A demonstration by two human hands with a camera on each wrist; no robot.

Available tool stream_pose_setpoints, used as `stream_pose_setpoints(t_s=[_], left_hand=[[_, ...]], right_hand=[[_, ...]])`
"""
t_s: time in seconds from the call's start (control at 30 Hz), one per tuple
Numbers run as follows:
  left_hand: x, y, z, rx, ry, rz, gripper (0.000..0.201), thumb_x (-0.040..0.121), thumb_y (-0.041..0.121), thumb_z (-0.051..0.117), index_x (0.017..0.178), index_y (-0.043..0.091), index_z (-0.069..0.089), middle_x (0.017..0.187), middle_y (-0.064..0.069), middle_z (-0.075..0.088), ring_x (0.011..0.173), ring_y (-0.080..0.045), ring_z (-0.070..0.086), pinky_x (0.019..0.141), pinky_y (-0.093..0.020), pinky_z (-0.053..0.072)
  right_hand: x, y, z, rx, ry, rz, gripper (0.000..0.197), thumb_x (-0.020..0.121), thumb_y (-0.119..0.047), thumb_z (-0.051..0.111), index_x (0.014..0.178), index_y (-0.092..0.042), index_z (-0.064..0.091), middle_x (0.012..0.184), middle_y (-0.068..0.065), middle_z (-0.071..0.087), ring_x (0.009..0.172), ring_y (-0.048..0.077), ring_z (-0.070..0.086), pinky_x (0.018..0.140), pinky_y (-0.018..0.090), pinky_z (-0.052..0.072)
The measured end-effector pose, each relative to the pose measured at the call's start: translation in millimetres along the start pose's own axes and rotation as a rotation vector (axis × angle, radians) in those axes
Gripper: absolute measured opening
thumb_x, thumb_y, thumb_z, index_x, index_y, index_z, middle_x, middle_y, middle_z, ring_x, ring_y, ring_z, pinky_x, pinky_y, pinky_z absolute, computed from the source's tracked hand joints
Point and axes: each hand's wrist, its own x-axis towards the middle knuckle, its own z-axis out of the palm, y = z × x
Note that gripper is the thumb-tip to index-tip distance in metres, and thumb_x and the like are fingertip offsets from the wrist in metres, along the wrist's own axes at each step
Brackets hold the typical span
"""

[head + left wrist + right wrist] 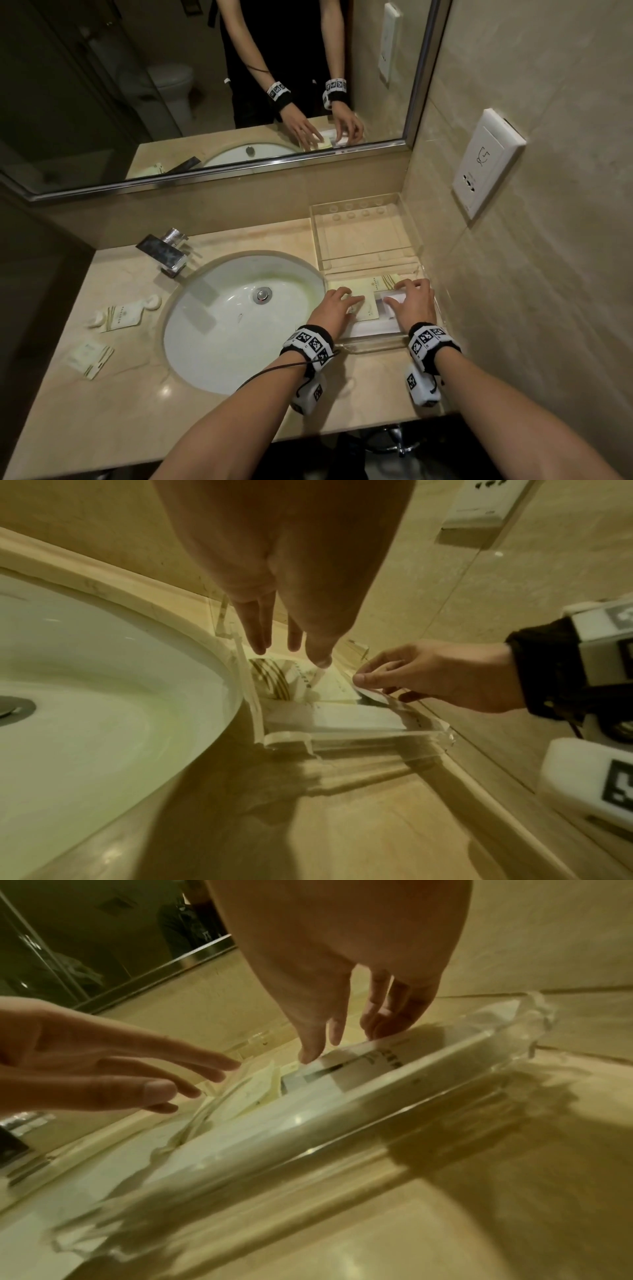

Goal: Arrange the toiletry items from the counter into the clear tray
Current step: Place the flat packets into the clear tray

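The clear tray (359, 240) stands on the counter right of the sink; its far compartment holds nothing. In the near compartment lie pale yellow packets (368, 296) and a white box (385, 310). My left hand (344, 299) rests with straight fingers on a yellow packet (274, 680). My right hand (406, 291) arches over the white box (342, 1069), thumb on one edge and fingers curled over the other side. The tray's front wall (308, 1150) fills the right wrist view. In the left wrist view my right hand (373, 677) pinches the box's edge.
Two more yellow packets (118, 317) (89, 356) lie on the counter left of the sink (239, 318). A chrome faucet (164, 253) stands behind the basin. The tiled wall with a white outlet (486, 164) runs close along the tray's right side.
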Motion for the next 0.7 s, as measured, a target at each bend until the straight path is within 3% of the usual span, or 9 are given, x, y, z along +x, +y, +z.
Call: stream_pose_setpoints(t_s=[0.13, 0.23, 0.33, 0.47, 0.57, 0.7], left_hand=[[-9.7, -8.7, -18.3, -0.193, 0.156, -0.06, 0.03, 0.094, 0.019, 0.053, 0.123, 0.017, 0.059, 0.122, -0.007, 0.057, 0.116, -0.022, 0.048, 0.101, -0.034, 0.042], [-19.8, -25.4, -38.6, -0.343, 0.237, -0.209, 0.018, 0.092, 0.017, 0.056, 0.107, 0.013, 0.062, 0.106, -0.008, 0.063, 0.096, -0.02, 0.059, 0.09, -0.036, 0.05], [-38.5, -50.7, -60.7, -0.435, 0.3, -0.317, 0.013, 0.091, 0.013, 0.056, 0.1, 0.009, 0.064, 0.1, -0.009, 0.067, 0.083, -0.018, 0.061, 0.078, -0.026, 0.051], [-79.3, -98.0, -83.5, -0.521, 0.419, -0.487, 0.012, 0.089, 0.009, 0.057, 0.095, 0.006, 0.067, 0.089, -0.004, 0.067, 0.078, -0.016, 0.059, 0.069, -0.016, 0.045], [-118.5, -137.2, -96.6, -0.569, 0.506, -0.624, 0.01, 0.087, 0.011, 0.061, 0.093, 0.006, 0.068, 0.091, -0.009, 0.071, 0.077, -0.016, 0.06, 0.073, -0.022, 0.049], [-171.3, -184.2, -113.4, -0.593, 0.577, -0.764, 0.011, 0.087, 0.011, 0.058, 0.091, 0.01, 0.068, 0.086, -0.003, 0.067, 0.075, -0.016, 0.059, 0.072, -0.023, 0.047]], right_hand=[[-4.3, -21.3, -3.8, 0.124, 0.082, -0.115, 0.017, 0.087, -0.023, 0.069, 0.103, -0.019, 0.065, 0.117, 0.008, 0.049, 0.102, 0.027, 0.055, 0.087, 0.038, 0.049], [-6.5, -55.2, -1.7, 0.216, 0.048, -0.233, 0.015, 0.089, -0.02, 0.066, 0.104, -0.02, 0.065, 0.114, 0.004, 0.052, 0.089, 0.021, 0.059, 0.081, 0.036, 0.053], [-12.5, -98.6, 8.2, 0.279, 0.006, -0.357, 0.016, 0.09, -0.021, 0.065, 0.106, -0.02, 0.065, 0.111, -0.001, 0.052, 0.086, 0.015, 0.058, 0.075, 0.026, 0.048], [-26.5, -163.9, 34.8, 0.327, -0.112, -0.499, 0.014, 0.091, -0.02, 0.062, 0.105, -0.021, 0.064, 0.107, -0.003, 0.053, 0.083, 0.01, 0.057, 0.075, 0.022, 0.046], [-42.6, -211.7, 63.2, 0.318, -0.205, -0.62, 0.012, 0.09, -0.018, 0.062, 0.101, -0.022, 0.064, 0.099, -0.007, 0.057, 0.079, 0.005, 0.058, 0.074, 0.02, 0.047], [-68.8, -268.3, 102.7, 0.322, -0.338, -0.758, 0.014, 0.089, -0.011, 0.059, 0.098, -0.02, 0.064, 0.094, -0.005, 0.062, 0.077, 0.003, 0.058, 0.067, 0.005, 0.04]])
